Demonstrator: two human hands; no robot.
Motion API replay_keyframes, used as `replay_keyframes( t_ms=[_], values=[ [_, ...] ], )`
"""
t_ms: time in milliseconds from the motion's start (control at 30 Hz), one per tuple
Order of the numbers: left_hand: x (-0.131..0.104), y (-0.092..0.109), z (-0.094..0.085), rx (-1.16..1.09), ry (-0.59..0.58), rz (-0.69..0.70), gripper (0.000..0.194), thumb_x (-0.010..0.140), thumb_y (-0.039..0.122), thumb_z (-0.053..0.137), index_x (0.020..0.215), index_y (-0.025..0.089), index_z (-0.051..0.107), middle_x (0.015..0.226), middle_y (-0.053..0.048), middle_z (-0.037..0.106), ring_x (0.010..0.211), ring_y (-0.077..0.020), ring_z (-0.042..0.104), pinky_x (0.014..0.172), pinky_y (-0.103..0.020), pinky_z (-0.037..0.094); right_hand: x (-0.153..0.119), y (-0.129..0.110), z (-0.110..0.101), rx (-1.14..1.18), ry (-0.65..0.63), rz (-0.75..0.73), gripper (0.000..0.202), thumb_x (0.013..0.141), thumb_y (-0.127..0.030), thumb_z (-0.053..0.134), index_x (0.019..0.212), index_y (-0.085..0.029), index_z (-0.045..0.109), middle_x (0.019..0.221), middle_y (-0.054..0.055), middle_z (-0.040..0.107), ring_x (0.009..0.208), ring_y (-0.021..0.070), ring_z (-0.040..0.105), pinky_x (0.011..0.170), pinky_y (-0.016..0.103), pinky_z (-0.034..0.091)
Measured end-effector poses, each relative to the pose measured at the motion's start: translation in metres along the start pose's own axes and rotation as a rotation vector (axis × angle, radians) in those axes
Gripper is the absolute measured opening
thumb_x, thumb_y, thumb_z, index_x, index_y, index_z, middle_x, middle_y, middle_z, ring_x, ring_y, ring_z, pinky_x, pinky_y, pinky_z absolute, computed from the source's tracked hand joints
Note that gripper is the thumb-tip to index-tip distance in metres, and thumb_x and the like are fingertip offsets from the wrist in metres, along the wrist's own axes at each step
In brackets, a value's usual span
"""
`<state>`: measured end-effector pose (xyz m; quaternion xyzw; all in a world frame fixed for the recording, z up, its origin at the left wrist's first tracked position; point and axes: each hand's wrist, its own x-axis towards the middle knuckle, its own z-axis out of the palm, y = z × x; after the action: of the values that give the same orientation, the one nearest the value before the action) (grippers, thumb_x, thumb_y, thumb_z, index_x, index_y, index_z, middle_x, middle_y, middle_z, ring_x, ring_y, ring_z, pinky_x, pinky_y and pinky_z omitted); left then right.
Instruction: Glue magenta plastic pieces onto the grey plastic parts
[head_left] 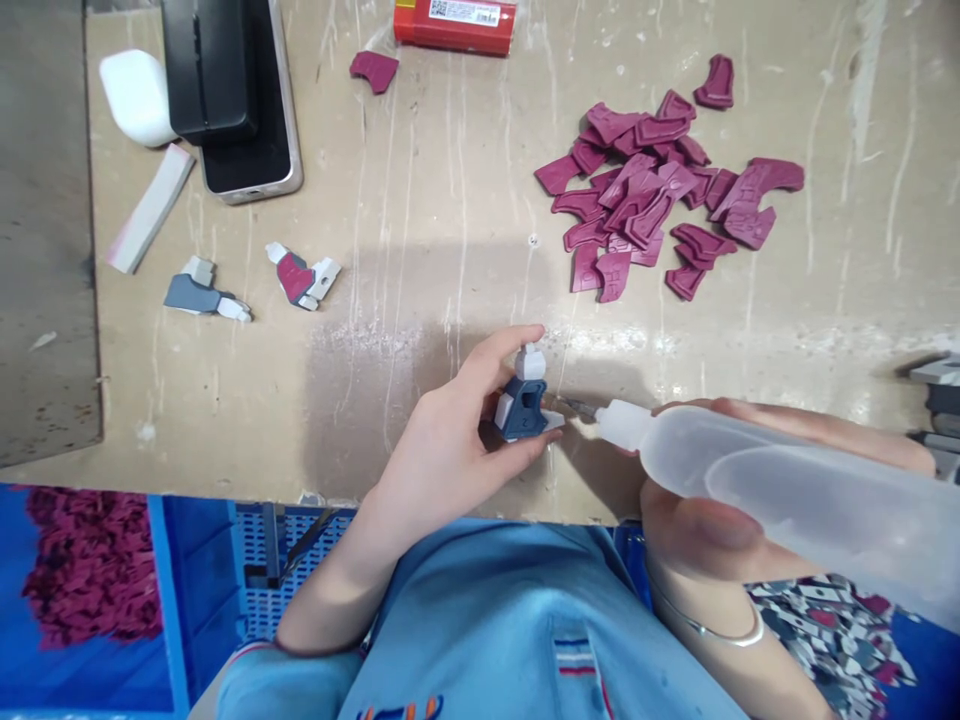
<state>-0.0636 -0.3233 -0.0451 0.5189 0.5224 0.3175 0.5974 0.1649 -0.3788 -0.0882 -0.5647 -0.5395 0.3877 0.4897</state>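
My left hand (457, 425) pinches a small dark-blue and light-grey plastic part (523, 408) between thumb and fingers, just above the table. A recess in the part faces up. My right hand (705, 520) is wrapped round a translucent squeeze bottle (780, 480), which lies nearly level. The bottle's thin needle tip points left, close beside the part; whether it touches cannot be made out. To the left lie a grey-blue and white part (196, 290) and a similar part with a maroon piece set in it (298, 276).
Loose maroon pieces (637, 190) lie in a pile at the back right, and a single maroon piece (374, 71) near a red box (454, 25). A phone (274, 150), black case (210, 75) and white case (135, 97) sit back left. Blue bins (202, 580) stand below the table edge.
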Motion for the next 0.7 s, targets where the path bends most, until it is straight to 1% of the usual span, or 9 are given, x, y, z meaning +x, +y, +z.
replay_keyframes(
  t_ms=[100, 133, 200, 300, 400, 533, 600, 667, 700],
  values=[
    [0.000, 0.000, -0.001, 0.010, -0.011, 0.010, 0.067, 0.089, 0.019, 0.083, 0.150, 0.029, 0.060, 0.106, 0.002, 0.078, 0.088, -0.0159, 0.077, 0.084, -0.024, 0.061, 0.019, -0.011, 0.011, -0.156, 0.094, -0.336, 0.052, 0.088, -0.058, 0.090, 0.132, -0.030, 0.081, 0.089, 0.004, 0.079, 0.060, 0.0226, 0.073, 0.042, 0.035, 0.057],
    [0.000, 0.000, -0.001, 0.015, -0.014, 0.013, 0.066, 0.089, 0.019, 0.082, 0.150, 0.029, 0.059, 0.106, 0.002, 0.078, 0.088, -0.0155, 0.077, 0.083, -0.024, 0.060, 0.025, -0.015, 0.014, -0.205, 0.102, -0.411, 0.049, 0.093, -0.058, 0.085, 0.131, -0.027, 0.082, 0.086, 0.004, 0.080, 0.057, 0.0213, 0.073, 0.042, 0.033, 0.059],
    [0.000, -0.001, -0.001, 0.029, -0.018, 0.016, 0.066, 0.090, 0.019, 0.082, 0.151, 0.030, 0.059, 0.105, 0.002, 0.077, 0.087, -0.0153, 0.076, 0.082, -0.023, 0.060, 0.034, -0.023, 0.019, -0.265, 0.135, -0.464, 0.044, 0.099, -0.059, 0.078, 0.128, -0.026, 0.084, 0.084, 0.003, 0.080, 0.058, 0.0196, 0.075, 0.044, 0.030, 0.062],
    [0.001, -0.002, -0.001, 0.044, -0.016, 0.020, 0.066, 0.090, 0.020, 0.083, 0.151, 0.032, 0.059, 0.106, 0.002, 0.077, 0.090, -0.0160, 0.077, 0.083, -0.024, 0.059, 0.035, -0.031, 0.021, -0.309, 0.193, -0.424, 0.043, 0.100, -0.062, 0.076, 0.120, -0.026, 0.086, 0.084, 0.004, 0.081, 0.062, 0.0205, 0.077, 0.048, 0.030, 0.064],
    [0.001, -0.004, 0.000, 0.043, -0.015, 0.020, 0.066, 0.091, 0.021, 0.083, 0.151, 0.033, 0.059, 0.106, 0.002, 0.077, 0.090, -0.0165, 0.078, 0.085, -0.025, 0.060, 0.029, -0.033, 0.017, -0.349, 0.203, -0.364, 0.045, 0.098, -0.061, 0.079, 0.125, -0.025, 0.085, 0.090, 0.007, 0.081, 0.066, 0.0244, 0.078, 0.050, 0.036, 0.066],
    [0.000, -0.005, 0.000, 0.047, -0.003, 0.035, 0.066, 0.090, 0.020, 0.085, 0.150, 0.032, 0.060, 0.105, 0.002, 0.076, 0.089, -0.0156, 0.077, 0.082, -0.023, 0.059, 0.024, -0.032, 0.015, -0.344, 0.168, -0.397, 0.042, 0.099, -0.055, 0.080, 0.128, -0.026, 0.084, 0.087, 0.007, 0.079, 0.063, 0.0235, 0.075, 0.046, 0.036, 0.060],
    [0.000, -0.004, 0.000, 0.041, -0.001, 0.038, 0.066, 0.089, 0.019, 0.084, 0.149, 0.031, 0.061, 0.107, 0.002, 0.077, 0.088, -0.0145, 0.077, 0.083, -0.022, 0.059, 0.023, -0.029, 0.018, -0.332, 0.202, -0.405, 0.040, 0.099, -0.057, 0.079, 0.125, -0.026, 0.084, 0.091, 0.008, 0.077, 0.068, 0.0241, 0.074, 0.051, 0.038, 0.059],
    [-0.001, -0.002, 0.000, 0.040, 0.009, 0.029, 0.065, 0.089, 0.018, 0.084, 0.148, 0.031, 0.061, 0.108, 0.002, 0.078, 0.090, -0.0145, 0.077, 0.085, -0.022, 0.060, 0.026, -0.024, 0.017, -0.299, 0.234, -0.367, 0.043, 0.102, -0.062, 0.072, 0.129, -0.030, 0.080, 0.098, 0.007, 0.073, 0.077, 0.0254, 0.073, 0.058, 0.040, 0.057],
    [-0.001, -0.002, 0.000, 0.037, 0.014, 0.021, 0.064, 0.089, 0.018, 0.085, 0.147, 0.031, 0.062, 0.107, 0.002, 0.078, 0.092, -0.0148, 0.077, 0.086, -0.022, 0.061, 0.029, -0.021, 0.015, -0.275, 0.220, -0.345, 0.045, 0.106, -0.065, 0.063, 0.134, -0.032, 0.077, 0.097, 0.007, 0.070, 0.079, 0.0252, 0.071, 0.057, 0.039, 0.054]
  ],
)
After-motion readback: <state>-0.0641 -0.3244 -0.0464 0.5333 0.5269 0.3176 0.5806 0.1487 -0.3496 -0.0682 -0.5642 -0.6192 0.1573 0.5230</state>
